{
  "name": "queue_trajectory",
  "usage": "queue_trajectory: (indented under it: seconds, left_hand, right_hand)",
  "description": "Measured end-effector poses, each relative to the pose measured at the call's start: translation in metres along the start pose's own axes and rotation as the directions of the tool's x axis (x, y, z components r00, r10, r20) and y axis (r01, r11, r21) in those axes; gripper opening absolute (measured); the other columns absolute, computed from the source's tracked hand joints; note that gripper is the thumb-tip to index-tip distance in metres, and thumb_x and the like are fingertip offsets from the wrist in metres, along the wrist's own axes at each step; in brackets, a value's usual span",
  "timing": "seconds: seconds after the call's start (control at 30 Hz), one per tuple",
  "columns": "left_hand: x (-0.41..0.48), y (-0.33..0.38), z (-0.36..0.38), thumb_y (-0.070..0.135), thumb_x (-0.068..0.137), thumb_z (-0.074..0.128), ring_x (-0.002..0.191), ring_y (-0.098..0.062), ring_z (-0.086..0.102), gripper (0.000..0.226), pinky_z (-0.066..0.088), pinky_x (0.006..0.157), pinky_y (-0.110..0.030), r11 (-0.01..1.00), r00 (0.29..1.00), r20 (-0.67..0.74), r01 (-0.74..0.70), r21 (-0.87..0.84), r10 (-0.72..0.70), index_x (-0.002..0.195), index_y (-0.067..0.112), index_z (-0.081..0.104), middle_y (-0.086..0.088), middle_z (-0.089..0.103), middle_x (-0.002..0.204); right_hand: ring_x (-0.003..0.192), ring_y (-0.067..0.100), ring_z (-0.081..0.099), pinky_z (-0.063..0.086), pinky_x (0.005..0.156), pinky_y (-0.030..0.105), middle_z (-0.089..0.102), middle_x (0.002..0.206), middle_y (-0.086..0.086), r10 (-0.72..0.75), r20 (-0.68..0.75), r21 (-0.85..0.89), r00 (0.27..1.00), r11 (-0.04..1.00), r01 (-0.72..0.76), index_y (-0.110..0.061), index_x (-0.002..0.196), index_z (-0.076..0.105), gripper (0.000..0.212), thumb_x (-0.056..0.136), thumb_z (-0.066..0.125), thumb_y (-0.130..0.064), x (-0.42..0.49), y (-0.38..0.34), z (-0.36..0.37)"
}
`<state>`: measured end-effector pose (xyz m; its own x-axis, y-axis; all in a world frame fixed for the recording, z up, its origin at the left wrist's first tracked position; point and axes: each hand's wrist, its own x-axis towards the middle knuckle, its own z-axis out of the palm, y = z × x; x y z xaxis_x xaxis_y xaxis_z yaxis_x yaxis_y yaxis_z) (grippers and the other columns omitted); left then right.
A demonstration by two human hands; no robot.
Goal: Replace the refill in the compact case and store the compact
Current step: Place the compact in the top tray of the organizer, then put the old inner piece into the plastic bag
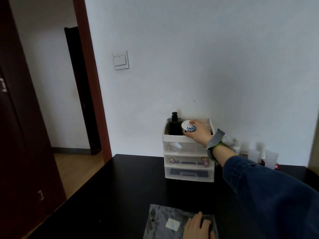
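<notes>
My right hand (199, 131) reaches out over the top tray of a white drawer organizer (189, 152) and grips a round white compact (187, 127) with a blue pattern, held at the tray's rim. Beside the compact a black pump bottle (175, 124) stands in the tray. My left hand (197, 225) lies flat, fingers together, on a grey plastic bag (165, 221) at the near edge of the table. A white label is on the bag.
The organizer has three clear drawers and stands on a black table (129, 187) against a white wall. Blurred white items and a small red-marked box (276, 165) sit to the right behind my arm. A doorway and dark door are on the left.
</notes>
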<state>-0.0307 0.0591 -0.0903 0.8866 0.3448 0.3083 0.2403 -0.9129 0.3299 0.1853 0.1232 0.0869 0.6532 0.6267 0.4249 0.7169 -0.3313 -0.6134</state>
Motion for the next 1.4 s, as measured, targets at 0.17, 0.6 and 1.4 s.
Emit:
queue_trajectory:
  seconds: [0.17,0.6,1.4]
  left_hand:
    - [-0.002,-0.007,0.025,0.067,0.055,0.071,0.096,0.006,0.067,0.037,0.05,0.086,-0.008,0.995,1.0,0.001,-0.013,0.103,0.013,0.084,0.043,0.073,0.01,0.072,0.114]
    - [-0.018,0.001,0.034,0.02,0.092,0.041,0.134,-0.014,0.042,0.05,0.037,0.109,-0.024,0.973,0.987,-0.024,0.149,-0.176,-0.156,0.142,0.021,0.035,0.0,0.015,0.162]
    - [-0.038,0.022,-0.025,0.036,0.094,0.051,0.098,-0.009,0.058,0.02,0.047,0.092,-0.031,0.961,0.953,-0.183,0.211,-0.178,-0.243,0.097,0.025,0.068,0.008,0.067,0.098]
  right_hand:
    - [0.129,0.032,0.04,0.037,0.108,0.046,0.039,0.142,0.016,-0.016,0.03,-0.016,0.999,1.0,0.016,-0.012,0.14,0.039,0.068,0.08,0.071,-0.023,-0.011,-0.002,-0.017]
    - [0.127,0.018,0.048,0.037,0.109,0.036,0.046,0.143,0.001,0.344,0.622,-0.44,0.703,0.896,-0.05,-0.037,0.141,0.034,0.064,0.084,0.062,-0.05,-0.19,0.074,-0.102]
    - [0.113,0.007,0.052,0.052,0.088,0.026,0.05,0.126,-0.012,-0.03,0.391,0.073,0.92,0.997,0.001,-0.033,0.128,0.044,0.057,0.078,0.07,-0.036,-0.291,0.032,-0.06]
